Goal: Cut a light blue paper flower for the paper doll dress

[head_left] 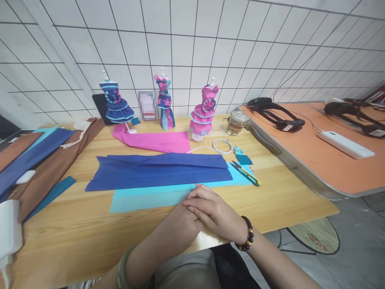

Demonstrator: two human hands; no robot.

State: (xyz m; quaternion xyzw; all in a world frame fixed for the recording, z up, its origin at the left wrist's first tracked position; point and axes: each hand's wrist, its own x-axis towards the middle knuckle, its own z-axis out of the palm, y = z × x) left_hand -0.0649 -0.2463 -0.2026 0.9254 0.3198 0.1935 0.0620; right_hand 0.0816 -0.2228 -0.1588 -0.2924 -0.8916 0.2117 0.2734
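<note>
Pale wood formed the table (288,200) before me. Across it lay a dark blue fabric strip (153,175) overlapping a turquoise fabric strip (144,199), with a pink fabric strip (156,140) behind. Three clothed miniature dress forms (204,117) stood toward the back. At the turquoise strip's near edge, my right hand (217,210) was folded across my left hand (187,218); I couldn't tell how tightly either was closed. A glass jar (237,123) stood near the rightmost form, and thread snips (247,175) lay at the turquoise strip's right end.

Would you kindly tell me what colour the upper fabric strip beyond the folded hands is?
The upper fabric strip is deep blue, clearest in the head view.
</note>
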